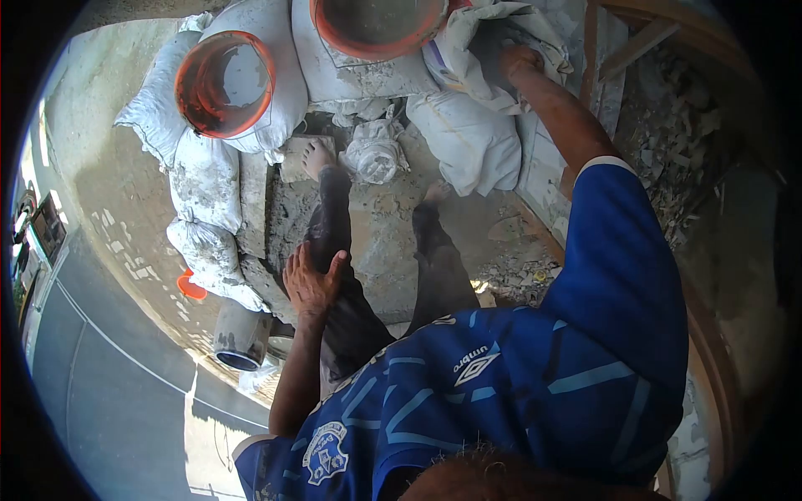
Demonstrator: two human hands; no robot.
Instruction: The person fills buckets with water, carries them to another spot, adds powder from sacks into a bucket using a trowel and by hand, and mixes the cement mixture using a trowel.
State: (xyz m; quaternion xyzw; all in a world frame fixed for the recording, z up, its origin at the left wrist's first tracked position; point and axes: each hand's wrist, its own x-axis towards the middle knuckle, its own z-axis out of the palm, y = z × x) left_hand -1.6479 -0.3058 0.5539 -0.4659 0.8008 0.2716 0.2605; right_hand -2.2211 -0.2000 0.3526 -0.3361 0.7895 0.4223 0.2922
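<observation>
Presently, the right hand (522, 65) is at the mouth of the open sack (452, 43), by the far right corner of the floor (378, 221). Its fingers appear curled, knuckles up; the sack's inside is dim, so I cannot tell whether they pinch anything. The left hand (312, 284) lies at the left knee, thumb well apart, the four fingers slightly parted, nothing visible in its grasp. Position of open sack: left edge at the large orange bucket (321, 32), touching or just beside it (cannot tell which); near edge next to the plump white sack (468, 140). Its cloth stands in loose folds around the mouth. Method, as judged: keep the rim turned outward so the forearm clears it; soft cloth of this kind is likely to follow the wrist. The left hand probably serves well as a brace for the long reach, yet would do better on the sack's near edge should the folds begin to drag. Best line of withdrawal: back along the forearm, slowly, away from the bucket's rim, since snagged cloth could jostle it.
</observation>
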